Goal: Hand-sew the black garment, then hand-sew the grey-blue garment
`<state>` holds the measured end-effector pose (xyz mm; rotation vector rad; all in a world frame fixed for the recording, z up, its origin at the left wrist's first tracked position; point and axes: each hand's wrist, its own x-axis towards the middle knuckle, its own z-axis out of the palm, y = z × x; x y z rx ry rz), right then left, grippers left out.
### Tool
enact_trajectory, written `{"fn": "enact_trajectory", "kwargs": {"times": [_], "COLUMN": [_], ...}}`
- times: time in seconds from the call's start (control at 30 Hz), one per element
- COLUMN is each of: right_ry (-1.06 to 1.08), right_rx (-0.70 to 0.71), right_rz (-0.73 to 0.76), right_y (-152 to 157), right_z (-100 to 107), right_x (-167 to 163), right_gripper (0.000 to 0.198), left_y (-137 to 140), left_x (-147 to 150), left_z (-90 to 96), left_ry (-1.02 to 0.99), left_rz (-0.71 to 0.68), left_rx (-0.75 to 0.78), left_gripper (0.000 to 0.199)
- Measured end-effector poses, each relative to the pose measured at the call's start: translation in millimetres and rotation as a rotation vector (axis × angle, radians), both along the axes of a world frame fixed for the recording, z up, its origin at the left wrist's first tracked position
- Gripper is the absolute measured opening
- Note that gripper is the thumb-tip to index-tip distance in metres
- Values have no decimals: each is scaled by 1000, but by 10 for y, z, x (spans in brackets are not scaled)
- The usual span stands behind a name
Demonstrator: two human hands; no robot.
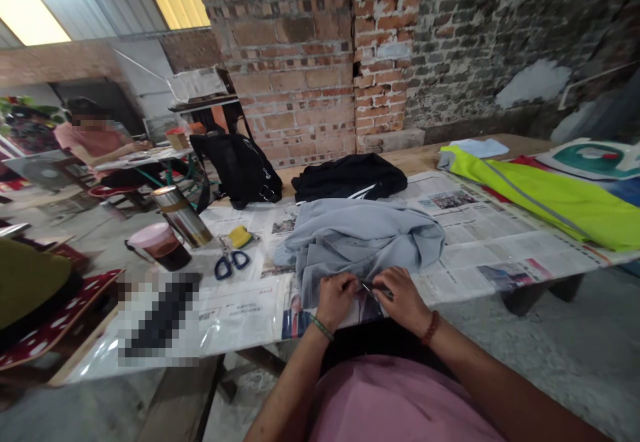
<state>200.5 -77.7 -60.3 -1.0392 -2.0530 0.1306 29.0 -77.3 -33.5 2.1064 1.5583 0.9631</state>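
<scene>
A light grey garment [370, 229] lies bunched on the newspaper-covered table in front of me. My left hand [337, 299], with a green bead bracelet at the wrist, is closed in a pinch on the near edge of this cloth. Beside it, my right hand [403, 299] is closed around a small pointed metal tool [369, 287] that looks like thread snips. Its tip points left, close to the left fingertips. Exactly where the tip meets the cloth is too small to tell. Behind the grey garment rests a folded black garment [350, 175] with white stripes.
Left on the table are blue-handled scissors [231, 263], a yellow object [240, 236], a pink-lidded cup [157, 245] and a steel flask [183, 215]. A black bag [237, 169] stands behind. To the right lie a neon vest [540, 195] and an iron [595, 159]. Another person sits far left.
</scene>
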Motion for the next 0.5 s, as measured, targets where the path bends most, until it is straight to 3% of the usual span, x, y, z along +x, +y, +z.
{"fn": "enact_trajectory", "kwargs": {"times": [0.5], "right_ry": [-154], "right_rx": [-12], "right_rz": [23], "right_y": [134], "right_z": [19], "right_x": [-149], "right_gripper": [10], "left_y": [27], "left_x": [-26], "left_z": [-43], "left_ry": [-52], "left_rz": [1], "left_rx": [-7], "left_gripper": [25]}}
